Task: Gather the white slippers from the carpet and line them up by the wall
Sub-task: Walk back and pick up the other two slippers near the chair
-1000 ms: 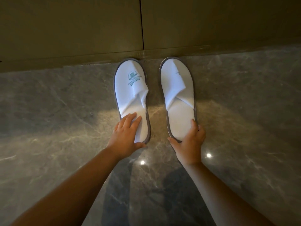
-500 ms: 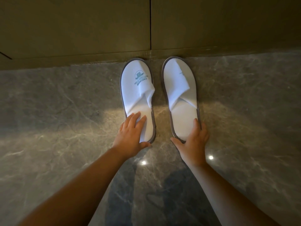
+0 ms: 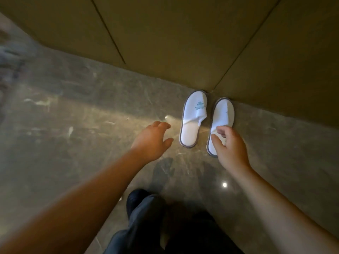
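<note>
Two white slippers with grey edging lie side by side on the marble floor, toes against the wall. The left slipper (image 3: pixel 193 120) carries a teal logo; the right slipper (image 3: pixel 221 121) is plain. My left hand (image 3: pixel 151 141) hovers to the left of the left slipper, fingers spread, holding nothing. My right hand (image 3: pixel 229 145) is raised in front of the right slipper's heel, hiding part of it, fingers loosely curled and apart, with nothing in them.
An olive panelled wall (image 3: pixel 174 43) with dark seams runs along the back. Grey-brown marble floor (image 3: pixel 82 125) with light glare spreads left. My dark trouser leg and shoe (image 3: pixel 141 208) show at the bottom centre.
Both hands have lifted off the slippers' heels and drawn back. The camera has risen and turned left, so the slippers now look smaller and sit right of centre.
</note>
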`<act>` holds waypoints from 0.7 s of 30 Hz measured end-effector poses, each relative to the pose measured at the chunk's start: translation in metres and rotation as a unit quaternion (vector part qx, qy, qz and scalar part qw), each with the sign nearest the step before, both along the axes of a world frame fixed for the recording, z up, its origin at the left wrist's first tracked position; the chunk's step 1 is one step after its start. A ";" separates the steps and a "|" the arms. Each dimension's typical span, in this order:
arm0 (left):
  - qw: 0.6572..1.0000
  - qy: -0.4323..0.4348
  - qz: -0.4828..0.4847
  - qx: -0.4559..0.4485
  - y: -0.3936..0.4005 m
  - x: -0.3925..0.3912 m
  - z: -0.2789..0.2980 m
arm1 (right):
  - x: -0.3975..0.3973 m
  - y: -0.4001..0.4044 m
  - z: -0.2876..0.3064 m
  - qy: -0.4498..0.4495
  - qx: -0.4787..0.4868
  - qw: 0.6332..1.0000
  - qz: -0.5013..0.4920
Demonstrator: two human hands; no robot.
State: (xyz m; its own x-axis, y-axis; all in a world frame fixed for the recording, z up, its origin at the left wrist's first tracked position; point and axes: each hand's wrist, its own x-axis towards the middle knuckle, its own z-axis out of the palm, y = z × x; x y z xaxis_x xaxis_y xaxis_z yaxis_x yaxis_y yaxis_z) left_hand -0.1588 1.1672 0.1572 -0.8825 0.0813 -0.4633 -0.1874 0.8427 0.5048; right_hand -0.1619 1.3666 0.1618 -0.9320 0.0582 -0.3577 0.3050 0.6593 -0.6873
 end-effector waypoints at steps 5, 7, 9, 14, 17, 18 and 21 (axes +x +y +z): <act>0.995 0.029 0.092 0.021 -0.057 0.026 0.189 | -0.007 -0.061 0.180 -0.014 -0.067 0.994 0.081; 0.989 0.042 0.137 0.027 -0.083 0.036 0.258 | -0.007 -0.089 0.248 -0.003 -0.096 0.990 0.105; 0.980 0.063 0.186 0.034 -0.108 0.048 0.316 | -0.006 -0.118 0.305 0.011 -0.119 0.984 0.130; 0.951 0.105 0.289 0.044 -0.166 0.081 0.416 | 0.000 -0.193 0.411 0.030 -0.170 0.963 0.206; 0.930 0.125 0.342 0.043 -0.195 0.098 0.451 | 0.007 -0.233 0.449 0.039 -0.197 0.951 0.235; 0.921 0.132 0.363 0.047 -0.204 0.102 0.461 | 0.008 -0.244 0.458 0.036 -0.205 0.947 0.244; 0.895 0.154 0.414 0.061 -0.228 0.107 0.482 | 0.009 -0.273 0.473 0.008 -0.220 0.937 0.270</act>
State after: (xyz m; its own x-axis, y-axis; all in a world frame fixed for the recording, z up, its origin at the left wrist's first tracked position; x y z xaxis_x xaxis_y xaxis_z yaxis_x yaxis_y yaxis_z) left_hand -0.0519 0.9392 0.6387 -0.7481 -0.6264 -0.2192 -0.5576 0.4141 0.7195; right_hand -0.1526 1.0939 0.6352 -0.7892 -0.5727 -0.2217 -0.0041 0.3659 -0.9306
